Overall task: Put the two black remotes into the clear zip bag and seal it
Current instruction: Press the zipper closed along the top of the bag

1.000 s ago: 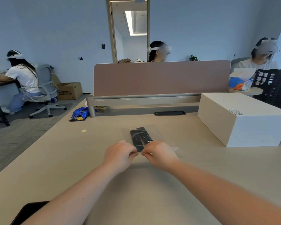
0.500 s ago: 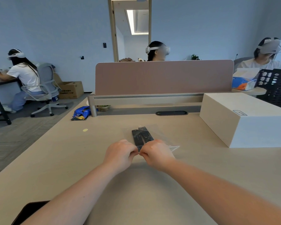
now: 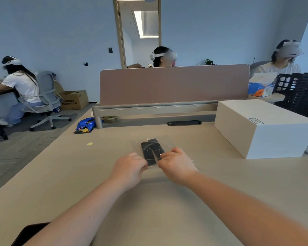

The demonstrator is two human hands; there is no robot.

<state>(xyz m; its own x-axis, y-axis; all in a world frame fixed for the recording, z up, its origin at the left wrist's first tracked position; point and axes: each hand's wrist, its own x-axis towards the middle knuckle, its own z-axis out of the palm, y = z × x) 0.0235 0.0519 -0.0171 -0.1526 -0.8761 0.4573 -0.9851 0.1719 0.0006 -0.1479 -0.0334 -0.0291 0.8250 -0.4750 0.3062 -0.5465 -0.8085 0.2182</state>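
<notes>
Two black remotes (image 3: 151,150) lie side by side inside the clear zip bag (image 3: 168,141), which rests flat on the beige desk (image 3: 167,210) in the middle of the view. My left hand (image 3: 129,168) pinches the near edge of the bag on the left. My right hand (image 3: 176,164) pinches the same edge on the right. A gap between the two hands shows the near ends of the remotes. The bag's near edge itself is mostly hidden under my fingers.
A white box (image 3: 263,126) stands on the desk to the right. A pink divider panel (image 3: 174,84) runs along the far edge. A blue snack packet (image 3: 86,124) lies far left, a yellow dot (image 3: 90,144) nearer. A dark object (image 3: 28,234) sits at the near left corner.
My hands, which touched at the middle of the bag's near edge, have moved apart along it. The near ends of the remotes now show between them.
</notes>
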